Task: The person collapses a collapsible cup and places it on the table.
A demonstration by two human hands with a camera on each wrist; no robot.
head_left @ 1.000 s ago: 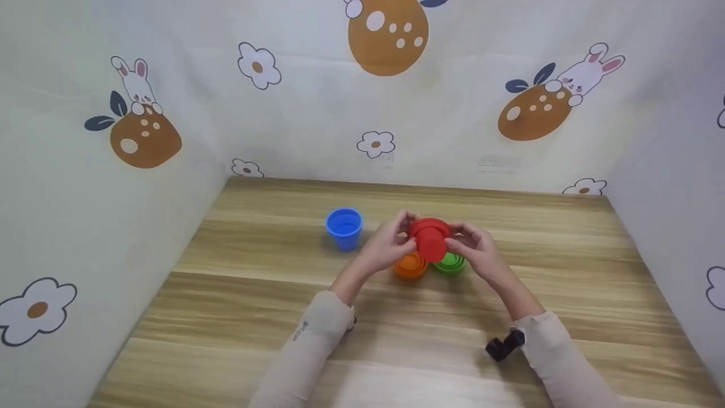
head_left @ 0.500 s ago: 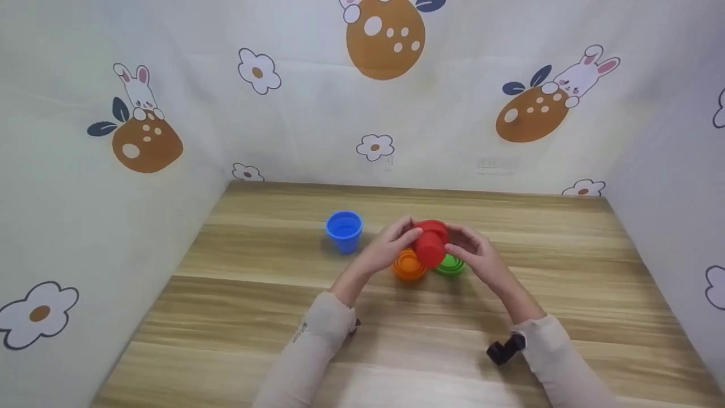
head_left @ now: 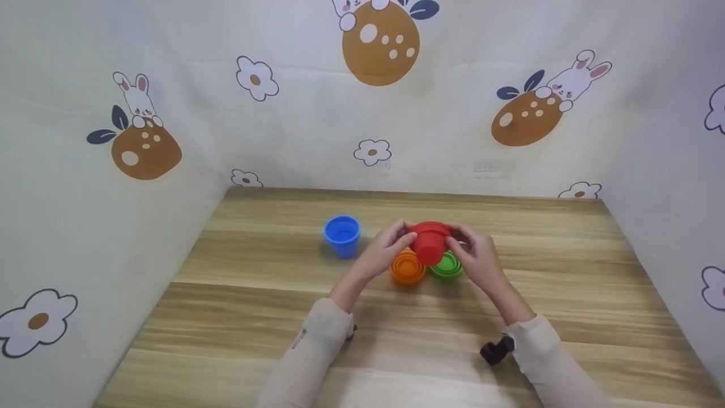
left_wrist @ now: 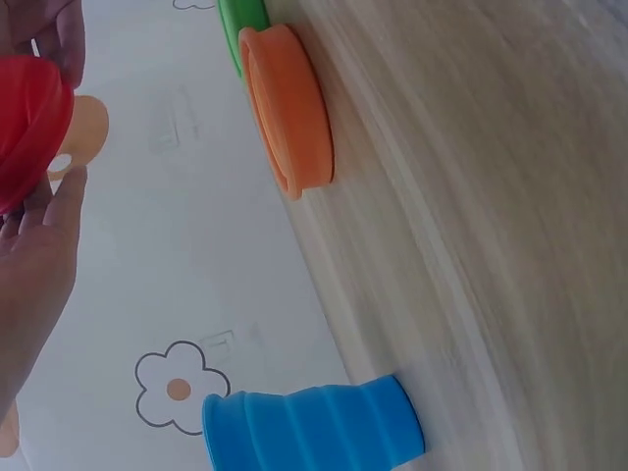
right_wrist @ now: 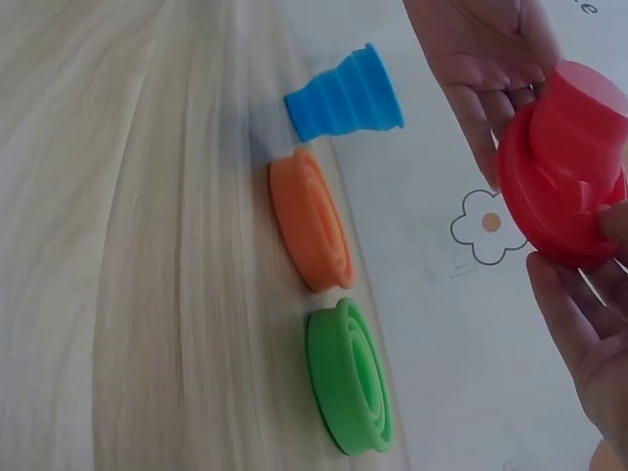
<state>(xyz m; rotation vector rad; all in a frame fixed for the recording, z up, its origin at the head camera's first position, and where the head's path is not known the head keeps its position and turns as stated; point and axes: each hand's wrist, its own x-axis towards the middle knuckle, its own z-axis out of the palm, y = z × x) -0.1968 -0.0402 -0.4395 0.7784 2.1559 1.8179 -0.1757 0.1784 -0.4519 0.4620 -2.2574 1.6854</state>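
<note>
A red collapsible cup (head_left: 430, 243) is held in the air between both hands, partly extended, its narrow base toward the head camera. My left hand (head_left: 385, 249) grips its rim from the left, thumb on the near side. On the right side my right hand (head_left: 477, 256) pinches it the same way. The right wrist view shows the red cup (right_wrist: 579, 128) with its narrow part sticking out from the wider rings. Below it on the table lie an orange collapsible cup (head_left: 407, 268) and a green one (head_left: 446, 265), both folded flat, side by side.
A blue collapsible cup (head_left: 342, 235) stands upright and extended, left of the hands. The wooden table (head_left: 238, 317) meets patterned cloth walls (head_left: 306, 124) at the back and both sides. A black wrist camera (head_left: 497, 350) sits at the right sleeve.
The red cup tilted toward its lower right half a second ago and is now straighter, with its narrow part looking wider and shorter. Both hands stay on it; the left thumb has shifted slightly.
</note>
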